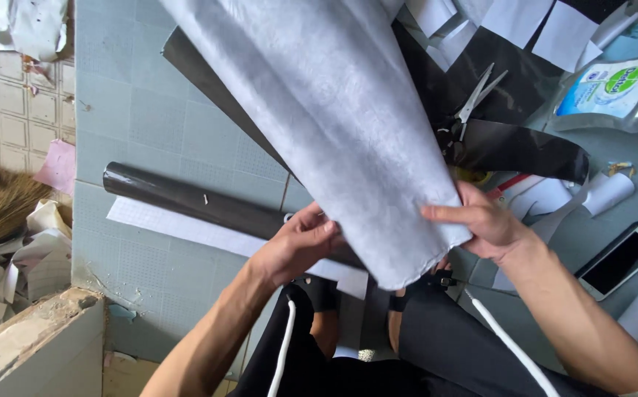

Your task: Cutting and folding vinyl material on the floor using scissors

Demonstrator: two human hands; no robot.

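both hands, left hand (298, 246) and right hand (484, 220), grip the grey sheet (334, 110) near its edge, mid-roll above the black roll (187, 197); next needs steady, even tension.

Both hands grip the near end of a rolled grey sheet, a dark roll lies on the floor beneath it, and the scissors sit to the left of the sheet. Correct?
Not quite. The head view shows the scissors to the right of the rolled grey sheet, not the left. The rest holds: the left hand and right hand grip its near end, above the dark roll.
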